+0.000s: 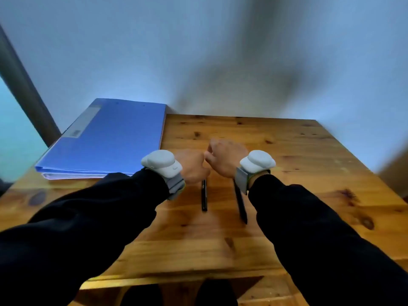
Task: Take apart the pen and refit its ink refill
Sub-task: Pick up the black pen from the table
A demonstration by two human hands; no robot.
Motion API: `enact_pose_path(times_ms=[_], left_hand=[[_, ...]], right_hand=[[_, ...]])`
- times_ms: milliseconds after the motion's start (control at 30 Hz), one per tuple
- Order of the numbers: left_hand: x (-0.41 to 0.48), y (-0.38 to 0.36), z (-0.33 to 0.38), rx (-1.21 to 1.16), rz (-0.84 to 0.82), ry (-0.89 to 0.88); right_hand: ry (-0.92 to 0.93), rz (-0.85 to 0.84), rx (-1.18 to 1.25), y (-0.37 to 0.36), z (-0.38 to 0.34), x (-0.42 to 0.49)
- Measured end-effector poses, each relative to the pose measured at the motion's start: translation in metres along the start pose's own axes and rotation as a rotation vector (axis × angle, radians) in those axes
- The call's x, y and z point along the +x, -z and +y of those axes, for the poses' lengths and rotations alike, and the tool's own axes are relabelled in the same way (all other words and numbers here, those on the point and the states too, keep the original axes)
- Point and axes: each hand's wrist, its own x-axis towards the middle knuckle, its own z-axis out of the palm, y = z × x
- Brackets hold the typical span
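Observation:
My left hand [192, 165] is closed in a fist above the middle of the wooden table [298, 155]. A black pen [204, 196] sticks out from under the fist towards me, so the fist seems to grip its far end. My right hand [223, 159] is beside it, its curled fingers and thumb touching the left fist. Whatever the right fingers pinch is hidden. A second black pen [241, 206] lies on the table, its far end under my right wrist. Both wrists wear grey-white bands.
A blue folder [106, 138] lies at the table's back left, overhanging the left edge. A wall rises right behind the table. A dark post [24, 89] leans at the far left. The table's near edge is below my forearms.

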Motion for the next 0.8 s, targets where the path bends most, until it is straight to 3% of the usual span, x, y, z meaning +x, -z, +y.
enact_pose_path(times_ms=[167,433,800], left_hand=[[-0.005,-0.006,0.000,0.029,-0.098,0.036],[-0.003,-0.008,0.009,0.099,-0.070,0.036],[0.003,-0.012,0.012,0.118,-0.091,0.068]], right_hand=[[-0.021,-0.046,-0.026,0.000,-0.001,-0.013],[-0.202,-0.218,-0.100,0.008,0.001,-0.029],[-0.245,-0.286,-0.104,0.006,0.006,-0.024]])
